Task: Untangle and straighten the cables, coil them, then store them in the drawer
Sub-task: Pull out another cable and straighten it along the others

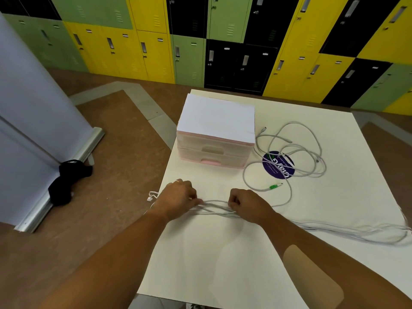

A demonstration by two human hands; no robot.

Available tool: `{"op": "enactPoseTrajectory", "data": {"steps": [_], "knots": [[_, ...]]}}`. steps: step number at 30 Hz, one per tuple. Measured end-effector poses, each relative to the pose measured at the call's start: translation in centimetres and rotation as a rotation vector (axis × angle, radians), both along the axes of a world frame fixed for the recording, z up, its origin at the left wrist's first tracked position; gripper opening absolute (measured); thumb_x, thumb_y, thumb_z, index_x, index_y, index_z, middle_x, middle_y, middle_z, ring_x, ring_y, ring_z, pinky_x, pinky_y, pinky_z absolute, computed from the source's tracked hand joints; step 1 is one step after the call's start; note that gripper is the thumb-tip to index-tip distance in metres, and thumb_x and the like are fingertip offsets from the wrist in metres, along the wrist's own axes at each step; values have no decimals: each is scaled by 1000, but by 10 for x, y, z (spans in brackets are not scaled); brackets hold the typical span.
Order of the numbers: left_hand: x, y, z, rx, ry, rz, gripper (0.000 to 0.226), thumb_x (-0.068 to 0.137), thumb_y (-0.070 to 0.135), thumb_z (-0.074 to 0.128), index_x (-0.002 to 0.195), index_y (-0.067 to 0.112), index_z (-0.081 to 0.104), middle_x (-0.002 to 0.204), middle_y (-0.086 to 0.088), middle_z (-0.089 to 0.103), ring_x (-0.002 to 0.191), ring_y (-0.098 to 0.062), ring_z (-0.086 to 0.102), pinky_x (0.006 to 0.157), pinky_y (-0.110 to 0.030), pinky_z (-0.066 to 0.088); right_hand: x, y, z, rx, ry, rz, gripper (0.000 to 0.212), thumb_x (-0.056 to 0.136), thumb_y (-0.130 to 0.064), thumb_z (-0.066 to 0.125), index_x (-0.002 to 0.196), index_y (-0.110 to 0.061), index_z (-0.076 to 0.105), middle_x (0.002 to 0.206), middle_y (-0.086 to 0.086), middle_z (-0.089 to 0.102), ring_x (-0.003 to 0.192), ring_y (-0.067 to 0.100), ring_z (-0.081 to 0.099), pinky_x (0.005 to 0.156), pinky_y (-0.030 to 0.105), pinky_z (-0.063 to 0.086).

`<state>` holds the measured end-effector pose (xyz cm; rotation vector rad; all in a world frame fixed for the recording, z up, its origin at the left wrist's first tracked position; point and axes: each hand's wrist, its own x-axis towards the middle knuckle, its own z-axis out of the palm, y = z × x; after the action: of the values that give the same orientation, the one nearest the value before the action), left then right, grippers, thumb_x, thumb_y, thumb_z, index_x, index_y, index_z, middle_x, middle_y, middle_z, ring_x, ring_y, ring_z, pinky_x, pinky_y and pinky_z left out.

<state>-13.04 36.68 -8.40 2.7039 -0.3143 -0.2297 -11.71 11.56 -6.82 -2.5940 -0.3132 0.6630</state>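
Left hand [178, 197] and right hand [246, 205] grip a looped white cable [214, 206]; a tangled grey cable [310, 173] sprawls beside the closed pink plastic drawer box [214, 152].

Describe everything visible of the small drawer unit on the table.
The drawer unit is a small plastic-looking box: pink frame, flat white top, two stacked translucent drawers, both closed, the lower drawer with a pink handle. It stands upright near the far left edge of the white table. A loose cable tangle lies just to its right; contact is unclear. The left hand and right hand grip a cable bundle nearer the camera, apart from it.
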Motion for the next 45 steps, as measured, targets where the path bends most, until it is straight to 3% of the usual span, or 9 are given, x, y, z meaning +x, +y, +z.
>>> {"op": "enactPoseTrajectory", "data": {"steps": [7,12,17,22,24,28,34,41,45], "knots": [[10,-49,14,-100,30,-185,27,95,41,60,115,25,70,109,7,65,101,-15,52,90,-33,43,-1,3,3,70,-4,-13,7,91,-24,60,85,-25,60,74,-8,62,71,12,59,61,25,43],[8,-70,4,-235,120,-132,17,94,18,59,100,18,75,91,6,64,89,-13,51,79,-27,42,-1,-3,5,84,7,-23,5,91,-24,60,86,-25,59,75,-10,62,72,11,58,62,27,43],[8,-76,7,-308,201,-36,9,87,10,62,86,15,69,86,6,63,79,-9,57,73,-23,45,0,-11,7,98,63,-27,6,91,-20,58,90,-23,63,82,-9,64,73,8,59,63,23,43],[9,-79,6,-301,239,-7,7,86,9,63,84,15,66,83,7,63,76,-9,56,68,-19,43,0,-14,4,83,69,-75,9,90,-19,57,86,-24,63,84,-8,66,81,14,63,68,25,46],[8,-78,4,-296,249,1,7,87,10,63,85,16,66,83,7,62,75,-7,56,67,-17,42,-2,-19,2,18,50,-83,10,91,-29,60,84,-22,61,83,-5,66,79,17,62,66,30,47],[6,-77,1,-298,258,6,6,90,13,62,87,16,66,84,8,63,75,-5,56,68,-17,43,-8,-32,0,-151,-32,-39,37,92,-53,58,74,-20,52,71,-3,57,64,15,52,55,29,34],[8,-78,0,-301,232,28,7,90,10,61,86,13,66,85,4,64,75,-6,56,69,-15,44,-14,-58,-4,-75,-26,-83,11,98,-31,51,94,-23,58,91,-1,66,83,21,62,72,35,50],[7,-82,-1,-268,247,13,11,89,10,59,83,16,65,83,6,64,76,-7,58,71,-20,47,-19,-82,-2,-214,-81,-120,43,94,-59,53,77,-19,53,69,-6,53,68,17,53,60,29,37],[7,-85,-2,-257,245,11,11,89,9,59,82,16,63,83,6,63,77,-8,57,70,-20,46,-23,-94,-2,-220,-126,-104,27,98,-47,50,86,-24,56,80,-5,62,75,19,57,69,32,46]]}}
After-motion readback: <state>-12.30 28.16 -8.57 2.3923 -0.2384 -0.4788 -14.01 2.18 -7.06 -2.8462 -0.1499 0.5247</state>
